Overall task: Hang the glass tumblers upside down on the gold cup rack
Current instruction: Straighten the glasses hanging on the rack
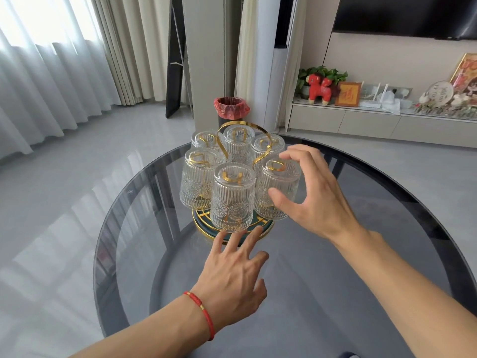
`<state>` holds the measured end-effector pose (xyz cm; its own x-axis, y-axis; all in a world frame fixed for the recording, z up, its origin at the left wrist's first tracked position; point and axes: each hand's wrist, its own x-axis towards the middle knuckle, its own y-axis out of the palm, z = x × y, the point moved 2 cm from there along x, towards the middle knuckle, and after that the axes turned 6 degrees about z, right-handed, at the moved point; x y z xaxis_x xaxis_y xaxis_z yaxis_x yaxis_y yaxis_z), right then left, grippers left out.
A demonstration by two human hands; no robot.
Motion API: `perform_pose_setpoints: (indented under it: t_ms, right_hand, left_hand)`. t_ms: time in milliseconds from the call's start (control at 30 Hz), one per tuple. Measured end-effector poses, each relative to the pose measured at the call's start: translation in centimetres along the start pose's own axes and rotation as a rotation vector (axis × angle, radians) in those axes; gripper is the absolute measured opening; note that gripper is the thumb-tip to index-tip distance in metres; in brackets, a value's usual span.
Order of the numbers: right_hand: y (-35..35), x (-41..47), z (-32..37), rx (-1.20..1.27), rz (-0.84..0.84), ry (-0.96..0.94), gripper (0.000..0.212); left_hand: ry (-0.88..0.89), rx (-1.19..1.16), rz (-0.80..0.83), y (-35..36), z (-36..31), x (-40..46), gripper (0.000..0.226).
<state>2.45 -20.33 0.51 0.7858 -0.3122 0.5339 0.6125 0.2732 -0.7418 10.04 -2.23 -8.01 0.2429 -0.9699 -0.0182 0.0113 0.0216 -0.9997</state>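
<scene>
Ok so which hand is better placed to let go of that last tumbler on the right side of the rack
Right. The right hand is open and curled around the right-side tumbler, fingertips at its top. The left hand is lower, fingers touching the gold cup rack base, as if steadying it.

Clear ribbed tumblers (233, 197); gold rack (242, 125); smoky grey table (361, 280).

Six ribbed clear tumblers (233, 200) hang mouth-down in a ring on the rack (233, 229), bases up, each over a gold prong. Embossed medallions band each near the rim. Rack: gold looped handle, round dark base edged in gold, upright.
</scene>
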Motion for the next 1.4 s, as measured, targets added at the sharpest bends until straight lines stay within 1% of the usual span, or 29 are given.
perform_pose_setpoints:
  t_ms: [133,300,600,767,1033,1133,1300,1367,1400]
  right_hand:
    - [-0.2,-0.1,0.4,-0.042,0.001,-0.088,0.048]
    - [-0.8,-0.1,0.0,-0.035,-0.014,-0.113,0.037]
    - [-1.0,0.1,-0.2,-0.013,-0.031,-0.126,0.029]
    - [-0.7,-0.1,0.2,-0.034,-0.025,-0.092,0.031]
    - [-0.9,-0.6,0.8,0.014,-0.019,-0.060,0.037]
    - [-1.4,-0.2,0.6,0.023,-0.062,-0.015,0.040]
    - [-2.2,3.6,0.1,0.114,-0.132,0.174,0.031]
    - [-2.3,6.1,-0.2,0.132,-0.098,0.272,0.027]
    - [-2.2,7.4,-0.3,0.150,-0.048,0.332,0.025]
  left_hand:
    - [-0.001,-0.002,0.006,0.0,0.0,0.0,0.050]
    - [-0.001,-0.008,0.009,0.0,0.0,0.0,0.050]
    - [-0.006,-0.011,0.008,0.2,0.1,0.0,0.052]
    - [-0.021,-0.078,-0.018,0.2,0.1,-0.1,0.066]
    - [-0.051,-0.074,-0.101,0.9,-0.2,0.1,0.067]
    - [-0.064,-0.086,-0.140,1.4,-0.6,0.2,0.064]
    - [-0.084,-0.092,-0.178,2.1,-1.0,0.2,0.060]
    - [-0.088,-0.103,-0.188,2.2,-0.9,0.2,0.059]
    - [-0.089,-0.103,-0.190,2.2,-0.9,0.2,0.059]
